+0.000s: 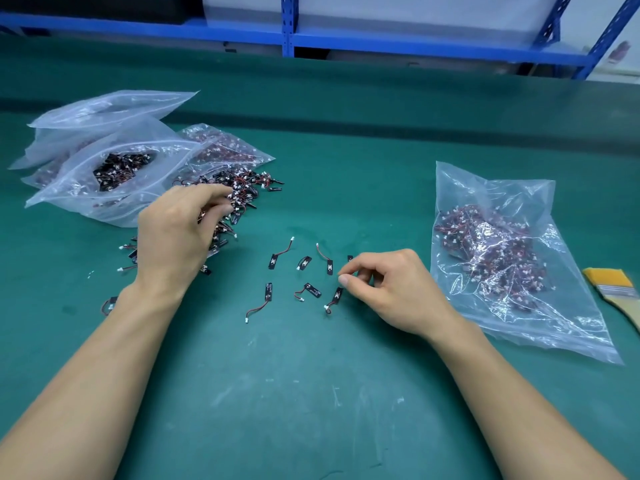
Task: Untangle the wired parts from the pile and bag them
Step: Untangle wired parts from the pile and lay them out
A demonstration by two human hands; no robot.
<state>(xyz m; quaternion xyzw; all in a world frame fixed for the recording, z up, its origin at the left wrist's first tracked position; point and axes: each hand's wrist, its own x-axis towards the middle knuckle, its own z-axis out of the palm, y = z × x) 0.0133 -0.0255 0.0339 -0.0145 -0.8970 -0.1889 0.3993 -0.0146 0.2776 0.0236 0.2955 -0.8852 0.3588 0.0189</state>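
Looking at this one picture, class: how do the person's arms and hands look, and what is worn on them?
Nothing is worn. The left forearm and right forearm are bare to the frame's edge, no sleeves. The left hand and right hand show no gloves, rings, watch or wristband. The right thumbnail is short and unpainted.

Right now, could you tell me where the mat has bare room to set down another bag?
The mat is bare at the near edge, between the forearms below the loose parts, and along the far side before the blue shelving. Crowded: left bags and pile under the left hand; right bag and brush.
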